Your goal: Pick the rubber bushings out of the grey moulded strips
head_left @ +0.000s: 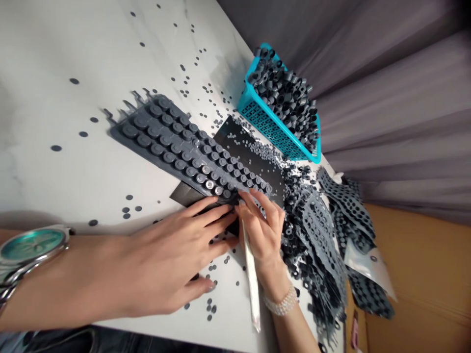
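A long dark grey rubber sheet [162, 139] with rows of raised round knobs lies slantwise on the white table. A few of its knobs look pale or shiny on top. My left hand [162, 267], wearing a watch, is stretched out flat with its fingertips at the sheet's near edge. In my right hand [261, 230] a slim white stick-like tool [251, 279] is pinched, its tip hidden by the fingers at the sheet's lower edge. Under the sheet lies a black mat [235, 142], dotted with small dark discs.
A turquoise basket [270, 120] heaped with small dark rubber rings stands at the back. More knobbed and perforated sheets [320, 235] pile up on the right among loose rings. Dark discs are scattered over the table [44, 54]. A cardboard box [423, 264] and grey curtain [386, 98] lie beyond.
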Demonstrator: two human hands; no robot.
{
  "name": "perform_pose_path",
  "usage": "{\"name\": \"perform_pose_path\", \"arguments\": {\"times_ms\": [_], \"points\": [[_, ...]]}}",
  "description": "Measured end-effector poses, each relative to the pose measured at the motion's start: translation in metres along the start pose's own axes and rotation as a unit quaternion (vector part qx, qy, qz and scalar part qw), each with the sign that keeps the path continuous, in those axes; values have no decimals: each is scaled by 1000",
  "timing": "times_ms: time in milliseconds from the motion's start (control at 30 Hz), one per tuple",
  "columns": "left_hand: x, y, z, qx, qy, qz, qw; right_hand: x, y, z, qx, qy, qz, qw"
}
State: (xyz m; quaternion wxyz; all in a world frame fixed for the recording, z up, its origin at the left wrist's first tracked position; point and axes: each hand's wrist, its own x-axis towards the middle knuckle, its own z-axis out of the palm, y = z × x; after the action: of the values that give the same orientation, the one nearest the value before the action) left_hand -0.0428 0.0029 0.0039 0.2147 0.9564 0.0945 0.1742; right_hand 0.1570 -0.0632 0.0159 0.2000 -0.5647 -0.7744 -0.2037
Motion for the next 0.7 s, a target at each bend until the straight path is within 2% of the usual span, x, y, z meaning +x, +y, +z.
{"name": "perform_pose_path", "arguments": {"times_ms": [67, 133, 300, 367, 433, 500, 567, 633, 700], "points": [[0, -1, -1, 2, -4, 2, 1000, 1, 6, 1, -9, 72, 64, 995], [1, -1, -3, -3, -11, 1, 1000, 2, 13, -2, -24, 102, 134, 985], [11, -3, -7, -53, -43, 1, 998, -5, 25, -22, -60, 30, 280, 958], [19, -5, -11, -86, -49, 13, 995, -12, 25, -28, -64, 41, 304, 950], [29, -10, -19, -127, -32, 13, 991, -20, 21, -33, -57, 69, 329, 940], [39, -17, -32, -162, 11, -37, 986, -28, 12, -35, -32, 84, 312, 946], [48, -27, -48, -170, 52, -130, 975, -35, 1, -34, 13, 73, 235, 969], [53, -39, -64, -149, 57, -212, 964, -41, -10, -29, 49, 49, 168, 983], [57, -52, -75, -115, 51, -259, 958, -46, -18, -23, 60, 28, 149, 987]]}}
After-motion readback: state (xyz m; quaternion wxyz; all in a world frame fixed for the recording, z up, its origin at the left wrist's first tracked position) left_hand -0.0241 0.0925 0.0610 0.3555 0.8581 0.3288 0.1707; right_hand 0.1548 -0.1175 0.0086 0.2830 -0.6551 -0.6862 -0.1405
